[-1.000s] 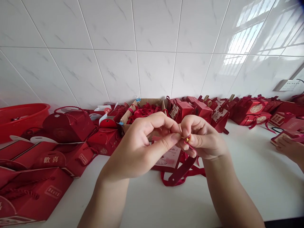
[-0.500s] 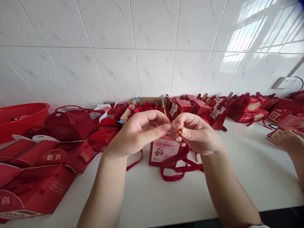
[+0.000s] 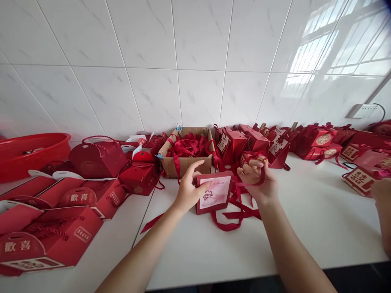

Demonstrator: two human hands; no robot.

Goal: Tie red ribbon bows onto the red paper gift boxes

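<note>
My left hand [image 3: 188, 189] grips a small red gift box [image 3: 222, 190] by its left edge, thumb across the front and fingers behind. The box's pink front shows a drawn couple, and it is tilted slightly on the white table. To its right, my right hand [image 3: 265, 185] is raised with its fingers closed on a dark red ribbon [image 3: 226, 226]. A small gold bell or bead [image 3: 264, 160] shows at the fingertips. Below, the ribbon's loops lie on the table beside the box.
Behind stands a cardboard box [image 3: 171, 166] full of red ribbon. Red gift boxes crowd the left [image 3: 65, 240] and back right [image 3: 258, 140]. A red basin [image 3: 58, 148] is at far left. Another person's hand [image 3: 381, 193] is at the right edge near a red box [image 3: 360, 180].
My hands have moved apart. The left has left the ribbon's end and taken hold of the gift box, which is now tilted. The right has moved right with the ribbon.
</note>
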